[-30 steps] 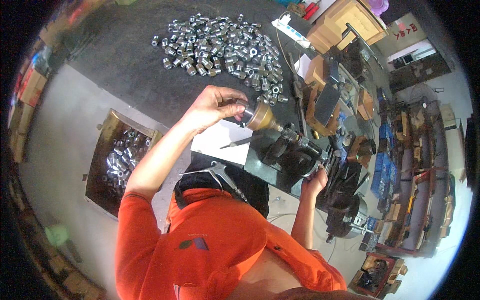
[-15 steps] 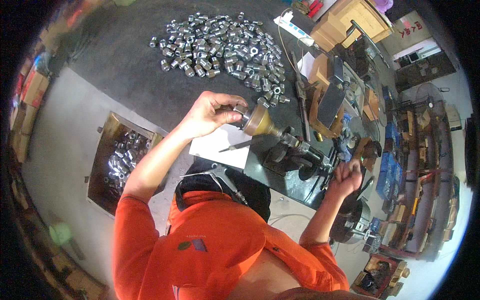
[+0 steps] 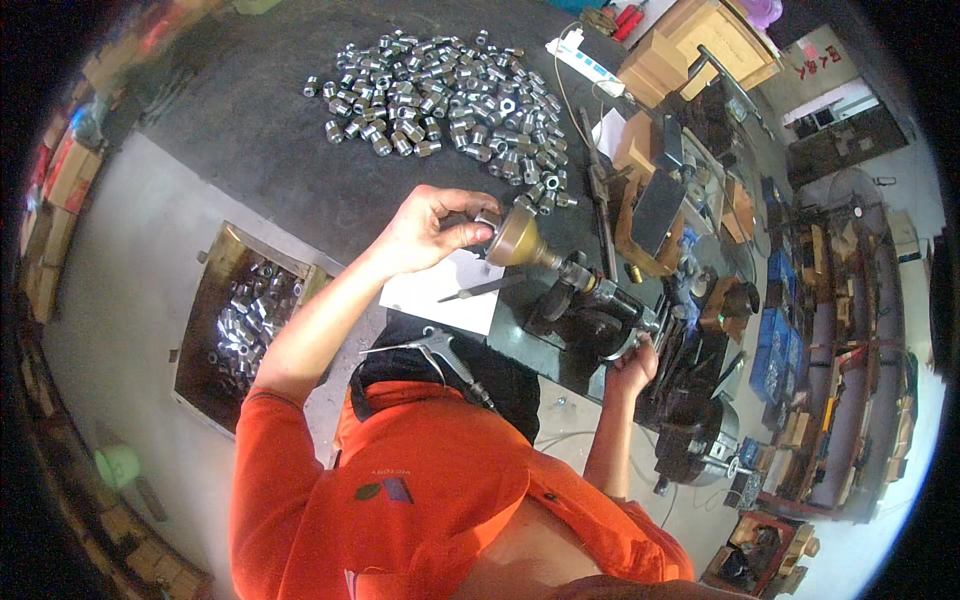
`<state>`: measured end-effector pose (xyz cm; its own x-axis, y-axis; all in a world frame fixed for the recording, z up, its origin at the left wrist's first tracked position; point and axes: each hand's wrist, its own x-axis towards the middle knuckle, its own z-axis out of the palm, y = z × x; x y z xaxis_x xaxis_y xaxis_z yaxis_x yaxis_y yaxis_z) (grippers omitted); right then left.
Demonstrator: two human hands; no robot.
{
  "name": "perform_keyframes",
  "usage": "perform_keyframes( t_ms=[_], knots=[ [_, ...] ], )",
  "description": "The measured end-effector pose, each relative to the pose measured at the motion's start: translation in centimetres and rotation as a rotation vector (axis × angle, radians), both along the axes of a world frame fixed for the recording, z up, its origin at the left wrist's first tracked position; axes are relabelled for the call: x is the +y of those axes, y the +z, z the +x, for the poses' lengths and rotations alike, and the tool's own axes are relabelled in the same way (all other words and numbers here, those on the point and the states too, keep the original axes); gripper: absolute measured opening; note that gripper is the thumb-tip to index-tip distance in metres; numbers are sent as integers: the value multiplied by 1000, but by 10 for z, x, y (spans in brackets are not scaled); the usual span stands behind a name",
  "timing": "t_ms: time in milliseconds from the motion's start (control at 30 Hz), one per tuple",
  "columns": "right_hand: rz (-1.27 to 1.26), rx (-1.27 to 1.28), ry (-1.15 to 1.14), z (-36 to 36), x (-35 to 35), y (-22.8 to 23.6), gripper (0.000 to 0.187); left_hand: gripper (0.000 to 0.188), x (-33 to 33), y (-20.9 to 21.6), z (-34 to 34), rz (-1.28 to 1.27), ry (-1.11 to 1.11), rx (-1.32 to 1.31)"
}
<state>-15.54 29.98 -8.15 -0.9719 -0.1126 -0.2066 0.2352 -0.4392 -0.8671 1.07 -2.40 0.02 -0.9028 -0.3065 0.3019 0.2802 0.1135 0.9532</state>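
- Left hand: thumb and fingers clamped on a metal fitting.
- Metal fitting: at the wide end of a brass-coloured cup, above the desk.
- Cup: joined by its narrow end to a dark fixture.
- Right hand: at the fixture's far end, fingers curled; cannot tell whether clamped.
- Loose fittings: heaped on the desk, beyond the left hand.
- White sheet: beside the fixture.
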Motion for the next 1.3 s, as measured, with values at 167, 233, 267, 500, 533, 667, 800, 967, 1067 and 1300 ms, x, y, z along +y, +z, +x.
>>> perform_keyframes(
  t_ms=[167,233,267,500,533,667,800,967,1067,1300],
  knots=[
    [-79,108,168,23,19,30,16,27,2,2,-2,-83,34,28],
    [-72,52,157,27,16,35,14,26,5,1,0,-37,28,36],
    [-100,39,159,27,16,34,14,26,5,1,0,-14,26,41],
    [120,-18,-34,-18,1,-18,17,26,5,3,-1,96,19,-42],
    [187,92,-37,-35,-3,-28,17,28,6,5,-2,117,18,-63],
    [372,521,-5,-76,-32,4,15,25,3,1,-2,246,7,-87],
    [60,548,-22,-41,-38,80,16,28,2,1,-1,300,14,-108],
    [-25,656,27,13,1,82,28,32,2,-3,1,344,31,-94],
    [-23,492,-21,37,12,59,26,30,3,0,2,334,33,-87],
    [129,397,-54,-41,0,-33,20,26,5,3,3,354,83,-118]
  ],
)
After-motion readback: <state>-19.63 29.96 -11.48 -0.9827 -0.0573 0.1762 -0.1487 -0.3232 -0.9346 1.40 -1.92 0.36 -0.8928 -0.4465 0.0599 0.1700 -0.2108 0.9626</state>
